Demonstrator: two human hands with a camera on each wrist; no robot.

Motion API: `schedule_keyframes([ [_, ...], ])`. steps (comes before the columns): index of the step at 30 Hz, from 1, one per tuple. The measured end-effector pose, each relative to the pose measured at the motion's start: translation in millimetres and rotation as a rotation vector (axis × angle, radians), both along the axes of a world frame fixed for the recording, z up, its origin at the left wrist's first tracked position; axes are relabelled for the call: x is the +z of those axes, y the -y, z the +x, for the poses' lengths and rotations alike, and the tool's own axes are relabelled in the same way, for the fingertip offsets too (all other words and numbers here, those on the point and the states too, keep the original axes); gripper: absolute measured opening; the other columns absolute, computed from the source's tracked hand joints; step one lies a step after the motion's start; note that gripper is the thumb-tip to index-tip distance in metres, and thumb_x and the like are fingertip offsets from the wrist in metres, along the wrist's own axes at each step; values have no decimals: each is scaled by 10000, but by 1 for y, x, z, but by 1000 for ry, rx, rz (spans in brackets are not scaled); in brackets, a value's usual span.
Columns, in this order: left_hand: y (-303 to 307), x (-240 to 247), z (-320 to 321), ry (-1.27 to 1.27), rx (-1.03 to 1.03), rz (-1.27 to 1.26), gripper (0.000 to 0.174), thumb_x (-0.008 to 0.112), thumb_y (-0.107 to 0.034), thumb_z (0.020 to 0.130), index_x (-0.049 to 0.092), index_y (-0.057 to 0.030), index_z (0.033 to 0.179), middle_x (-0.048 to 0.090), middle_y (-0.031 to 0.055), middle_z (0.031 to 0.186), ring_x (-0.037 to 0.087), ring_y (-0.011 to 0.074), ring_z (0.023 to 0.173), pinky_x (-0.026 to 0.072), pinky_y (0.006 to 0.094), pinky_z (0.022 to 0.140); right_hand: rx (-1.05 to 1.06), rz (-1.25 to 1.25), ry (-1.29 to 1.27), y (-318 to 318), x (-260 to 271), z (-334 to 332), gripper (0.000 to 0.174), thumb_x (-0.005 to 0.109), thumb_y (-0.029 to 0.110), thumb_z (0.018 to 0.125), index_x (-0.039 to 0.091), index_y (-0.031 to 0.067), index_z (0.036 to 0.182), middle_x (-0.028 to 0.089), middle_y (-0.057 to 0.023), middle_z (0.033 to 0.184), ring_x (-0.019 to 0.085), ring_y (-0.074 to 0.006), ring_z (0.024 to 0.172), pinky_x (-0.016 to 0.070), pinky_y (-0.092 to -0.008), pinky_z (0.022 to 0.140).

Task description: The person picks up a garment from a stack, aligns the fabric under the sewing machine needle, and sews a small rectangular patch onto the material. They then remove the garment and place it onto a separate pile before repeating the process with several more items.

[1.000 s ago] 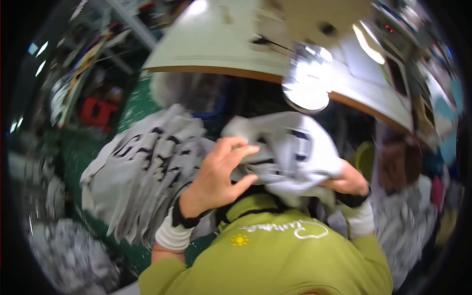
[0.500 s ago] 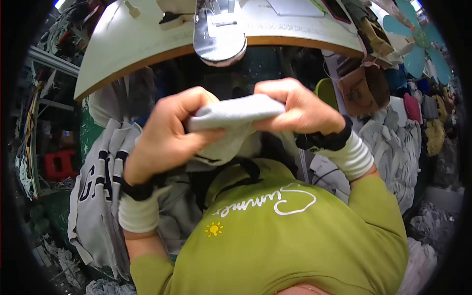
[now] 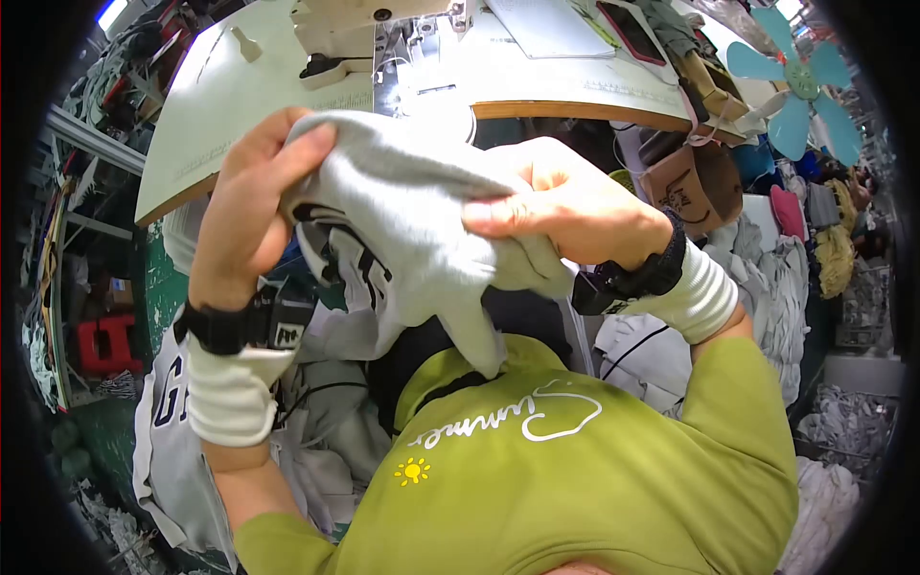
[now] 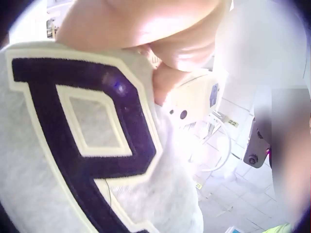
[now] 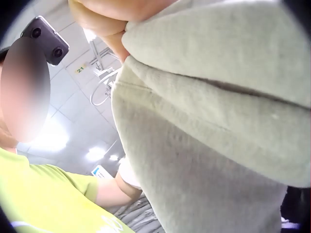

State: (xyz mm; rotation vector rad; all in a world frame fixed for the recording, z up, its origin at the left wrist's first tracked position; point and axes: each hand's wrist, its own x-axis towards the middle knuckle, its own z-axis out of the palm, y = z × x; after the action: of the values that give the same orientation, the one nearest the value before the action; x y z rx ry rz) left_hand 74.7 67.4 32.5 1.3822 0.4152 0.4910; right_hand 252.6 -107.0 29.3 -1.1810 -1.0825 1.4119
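A light grey garment (image 3: 412, 220) of sweatshirt-like fabric hangs between both hands, raised over the lap in front of the sewing table's edge. My left hand (image 3: 249, 206) grips its upper left edge, thumb on top. Its folded right side is pinched by my right hand (image 3: 570, 206), the thumb pressing down on the cloth. In the left wrist view a dark letter P patch (image 4: 87, 121) with a cream border shows on the garment. Thick folds of plain grey cloth (image 5: 209, 141) fill much of the right wrist view, right below the fingers.
Beyond the hands stands a white table (image 3: 216, 115) with a sewing machine (image 3: 350, 29) and a phone (image 3: 631, 34). Grey lettered pieces (image 3: 168, 441) hang at the left. More grey cloth (image 3: 767, 307) is heaped at the right, near a blue fan (image 3: 800, 81).
The garment, bunched between both hands half a second ago, is now spread wider and hangs lower. The left hand has moved left and up with its edge; the right hand stays near its place.
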Motion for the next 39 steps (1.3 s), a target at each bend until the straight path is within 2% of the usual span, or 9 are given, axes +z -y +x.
schedule_keyframes([
  [3, -21, 3, 28, -159, 30, 51, 160, 604, -110, 823, 590, 28, 902, 619, 51, 804, 557, 80, 704, 446, 204, 656, -64, 582, 238, -8, -20, 10, 234, 661, 146, 799, 626, -5, 973, 630, -19, 861, 547, -64, 742, 446, -216, 678],
  [5, -33, -4, 46, -185, -11, 76, 211, 625, -99, 789, 599, 64, 921, 625, 65, 790, 570, 97, 680, 449, 216, 648, -157, -83, -245, -10, -10, 17, 199, 661, 112, 788, 634, -10, 944, 634, -43, 868, 559, -78, 764, 452, -224, 689],
  [10, -58, -18, 85, -47, 157, 403, 212, 633, -81, 733, 621, 38, 908, 655, 76, 815, 616, 206, 733, 479, 316, 674, -186, 9, -158, -22, -16, 35, 232, 638, 75, 790, 581, -21, 993, 610, -48, 934, 571, -106, 838, 474, -269, 734],
  [13, -117, -58, 117, -239, 265, 1423, 190, 621, -136, 746, 633, -32, 905, 640, 156, 860, 604, 302, 808, 475, 384, 707, -34, 236, -515, -29, -19, 44, 317, 632, 70, 774, 549, -5, 1070, 592, -87, 1005, 562, -181, 917, 448, -315, 816],
  [17, -68, -36, 96, -161, 463, 1448, 174, 612, -117, 758, 611, 22, 862, 642, 166, 836, 605, 298, 798, 471, 373, 716, -257, 505, 524, -40, -23, 45, 208, 522, 74, 864, 592, -29, 1031, 623, -106, 945, 567, -161, 836, 463, -297, 771],
  [25, -68, -228, 47, -22, 146, -209, 372, 587, -240, 859, 518, 34, 1101, 581, 121, 1012, 537, 165, 930, 425, 277, 823, -232, 613, 498, -45, -23, 45, 199, 526, 72, 850, 601, -22, 1010, 624, -123, 896, 559, -182, 787, 449, -301, 739],
  [36, -22, -148, -18, -322, -6, -340, 345, 639, -168, 808, 564, 27, 1083, 610, 94, 949, 563, 163, 882, 440, 276, 801, -324, 397, 465, -46, -21, 35, 373, 522, 84, 823, 518, 1, 1187, 546, -163, 1169, 498, -308, 1071, 349, -379, 956],
  [37, -30, -82, -21, -694, 211, 138, 344, 689, -104, 744, 599, 10, 1056, 627, 64, 924, 580, 153, 837, 456, 286, 780, -342, 451, 426, -46, -22, 33, 342, 521, 72, 822, 537, -4, 1155, 575, -160, 1103, 534, -292, 997, 390, -361, 902],
  [39, -71, -31, -49, -198, 472, 433, 447, 738, -120, 695, 584, 4, 1096, 638, 69, 966, 594, 159, 801, 470, 290, 770, -357, 489, 377, -43, -27, 34, 313, 520, 60, 820, 556, -10, 1124, 604, -156, 1037, 570, -277, 924, 431, -344, 847],
])
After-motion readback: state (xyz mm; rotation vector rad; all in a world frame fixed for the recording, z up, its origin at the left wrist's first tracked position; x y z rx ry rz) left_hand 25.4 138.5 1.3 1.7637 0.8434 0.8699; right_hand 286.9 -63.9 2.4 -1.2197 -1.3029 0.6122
